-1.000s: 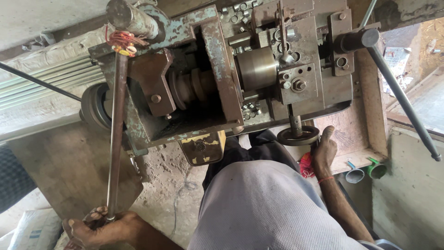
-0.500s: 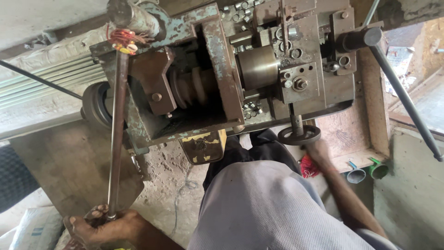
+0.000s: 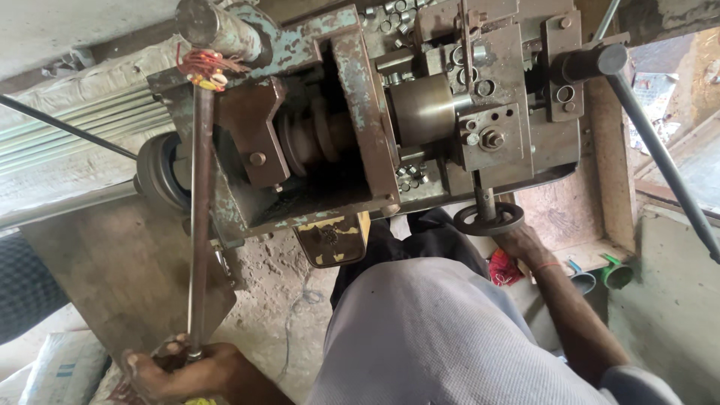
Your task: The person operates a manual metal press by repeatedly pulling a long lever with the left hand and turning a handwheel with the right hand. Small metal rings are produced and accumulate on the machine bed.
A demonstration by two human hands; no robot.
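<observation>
A worn green and rusty machine [image 3: 360, 120] fills the top of the view. My left hand [image 3: 184, 371] grips the lower end of a long steel lever rod [image 3: 199, 225] that runs up to the machine's top left, where red thread is tied. My right hand [image 3: 525, 244] holds the underside of a small round handwheel [image 3: 489, 219] hanging from the machine's front. A cylindrical chuck [image 3: 424, 109] sits in the middle, with small metal rings [image 3: 469, 75] scattered about it. My lap in grey cloth [image 3: 442, 337] lies below.
A long dark handle [image 3: 660, 150] slopes down the right side. A yellow plate [image 3: 330, 238] hangs under the machine. Green and blue cups [image 3: 600, 274] and a red cloth [image 3: 506, 268] lie by a wooden frame at right. A white sack [image 3: 52, 371] sits at lower left.
My right hand has slid from beside the handwheel to under it, gripping its rim. My left hand stays on the lever rod.
</observation>
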